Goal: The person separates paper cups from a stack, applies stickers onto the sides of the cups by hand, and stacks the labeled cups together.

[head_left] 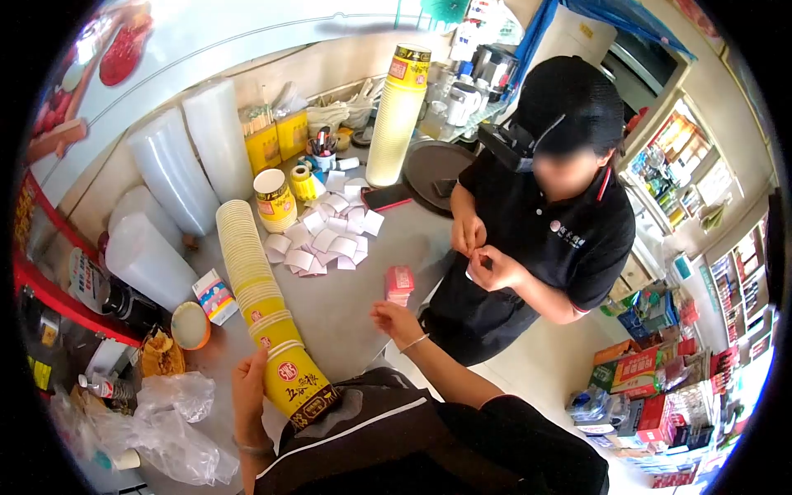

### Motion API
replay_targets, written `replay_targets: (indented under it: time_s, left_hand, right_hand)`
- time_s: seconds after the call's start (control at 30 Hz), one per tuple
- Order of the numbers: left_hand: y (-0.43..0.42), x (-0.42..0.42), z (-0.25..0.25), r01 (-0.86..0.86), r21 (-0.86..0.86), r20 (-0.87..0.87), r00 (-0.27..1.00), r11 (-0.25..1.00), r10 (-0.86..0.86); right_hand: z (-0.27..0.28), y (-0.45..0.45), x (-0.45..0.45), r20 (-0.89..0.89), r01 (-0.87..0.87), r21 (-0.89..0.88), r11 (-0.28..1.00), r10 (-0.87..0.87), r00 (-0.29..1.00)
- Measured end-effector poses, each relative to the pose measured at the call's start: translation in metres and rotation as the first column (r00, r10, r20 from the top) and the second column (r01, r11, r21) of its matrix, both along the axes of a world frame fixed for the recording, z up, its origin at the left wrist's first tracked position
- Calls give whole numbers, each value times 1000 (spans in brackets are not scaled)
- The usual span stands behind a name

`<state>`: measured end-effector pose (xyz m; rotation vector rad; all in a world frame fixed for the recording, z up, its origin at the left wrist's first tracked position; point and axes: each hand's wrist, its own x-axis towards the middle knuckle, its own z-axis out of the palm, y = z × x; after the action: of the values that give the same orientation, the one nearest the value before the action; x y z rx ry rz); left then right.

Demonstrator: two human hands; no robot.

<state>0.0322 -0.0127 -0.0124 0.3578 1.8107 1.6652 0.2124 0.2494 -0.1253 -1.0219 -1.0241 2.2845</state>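
Observation:
A long stack of yellow paper cups (262,299) lies on the counter, its near end against my body. My left hand (248,386) is closed at the side of the nearest cup (299,381), thumb by its rim; some of its fingers are hidden. That cup has a red round mark and a dark printed band. My right hand (398,325) is open, fingers a little bent, just below a small pile of pink-and-red labels (399,282). I see nothing held in it. Many loose white paper squares (326,235) lie scattered beyond.
A co-worker (536,198) stands at the right, fingers pinching something small. A tall cup stack (398,124), a round dark tray (429,169) and a phone (386,198) are at the back. Plastic-wrapped stacks (169,177) line the left; plastic bags (177,429) lie near left.

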Motion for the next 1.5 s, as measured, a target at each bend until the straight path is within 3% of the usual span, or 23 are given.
replay_targets:
  time_s: [0.17,0.27,0.37,0.47,0.77,0.87,0.97,1.07,1.17,1.27,1.4,1.5]
  left_hand:
    - [8,9,23,-59,17,-79,995,998,61]
    - [0,0,2,41,34,-49,998,999,-39]
    - [11,8,2,-82,85,-11,996,993,84]
    - [5,3,3,4,91,-14,1000,996,-3]
    - [11,3,5,39,123,-45,998,992,-34]
    - [21,12,27,37,51,21,999,998,-38]
    - [24,13,6,-17,146,174,985,989,-9]
    - [30,15,11,-6,172,122,992,985,-15]
    - [37,10,-2,-43,148,208,978,988,12]
    - [35,1,7,105,24,204,973,994,-108]
    - [53,11,16,21,1,165,986,1000,-21]
    - [39,-19,-26,-2,-282,64,998,960,21]
  right_hand:
    - [4,3,-7,-2,-29,-20,999,29,1000]
    - [14,0,-11,-25,-17,-10,1000,16,1000]
    - [-3,4,-16,-48,-14,-29,999,13,999]
    - [3,-2,-13,-24,-35,-22,999,35,999]
    - [-13,1,-5,-94,-7,-91,996,-1,996]
    - [-22,-8,-1,-98,-23,-143,989,9,995]
    - [-9,1,-7,-118,-11,-161,987,-8,993]
    - [-18,6,-16,-131,21,-185,983,-46,990]
    - [-16,5,-18,-135,46,-230,972,-78,988]
    - [-25,3,-16,-131,81,-278,957,-122,984]
    - [-36,24,-16,-87,140,-349,927,-181,980]
    - [-42,28,-14,-125,151,-321,935,-200,972]
